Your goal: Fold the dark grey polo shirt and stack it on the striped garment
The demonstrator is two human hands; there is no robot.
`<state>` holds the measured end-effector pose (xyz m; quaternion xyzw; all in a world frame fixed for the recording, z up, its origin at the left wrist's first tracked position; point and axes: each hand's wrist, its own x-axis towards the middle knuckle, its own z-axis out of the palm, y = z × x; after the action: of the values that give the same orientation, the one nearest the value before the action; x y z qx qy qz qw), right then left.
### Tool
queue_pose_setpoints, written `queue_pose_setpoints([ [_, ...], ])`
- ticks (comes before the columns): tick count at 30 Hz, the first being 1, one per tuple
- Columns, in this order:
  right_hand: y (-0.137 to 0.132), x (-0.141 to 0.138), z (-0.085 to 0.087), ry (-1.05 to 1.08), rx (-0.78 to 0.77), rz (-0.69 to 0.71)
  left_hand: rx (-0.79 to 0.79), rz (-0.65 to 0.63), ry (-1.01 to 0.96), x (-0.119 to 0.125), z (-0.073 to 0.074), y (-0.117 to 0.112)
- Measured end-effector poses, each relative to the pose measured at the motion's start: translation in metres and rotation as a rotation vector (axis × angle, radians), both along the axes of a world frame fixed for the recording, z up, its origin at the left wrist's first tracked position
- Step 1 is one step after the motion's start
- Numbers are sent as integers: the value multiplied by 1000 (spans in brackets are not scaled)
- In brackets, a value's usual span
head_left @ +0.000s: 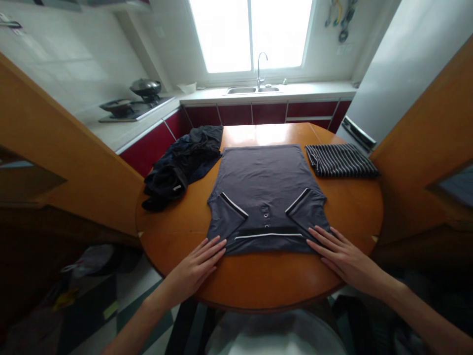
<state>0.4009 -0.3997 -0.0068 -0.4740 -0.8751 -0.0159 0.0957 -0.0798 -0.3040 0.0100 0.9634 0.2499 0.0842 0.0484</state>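
Note:
A grey polo shirt [264,170] lies spread flat on the round wooden table, its collar end towards me. Its short sleeves, edged in black and white, are folded inward over the body, and two buttons show on the placket between them. My left hand [203,262] rests flat on the shirt's near left shoulder corner, fingers stretched out. On the near right corner lies my right hand [334,252], palm down with its fingers extended. Neither hand grips the cloth.
A rumpled heap of dark clothes [185,162] sits on the table's left side. At the right lies a folded black-and-white striped garment [342,160]. The wooden table [266,283] stands between two wooden door frames. Beyond are a sink [242,90], a stove [138,109] and a refrigerator [401,69].

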Motion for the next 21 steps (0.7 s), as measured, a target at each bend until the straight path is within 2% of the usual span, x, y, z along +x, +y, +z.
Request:
queue_pose_setpoints([
  [8,1,20,-5,-19,73,49,-27,-64,-10,-12,9,6],
  [12,-2,26,-1,-27,89,71,-47,-46,-22,-15,12,8],
  [17,-4,24,6,-2,94,65,-30,-47,-106,-14,9,15],
  [21,0,29,0,98,144,93,-15,-27,-177,-12,3,22],
])
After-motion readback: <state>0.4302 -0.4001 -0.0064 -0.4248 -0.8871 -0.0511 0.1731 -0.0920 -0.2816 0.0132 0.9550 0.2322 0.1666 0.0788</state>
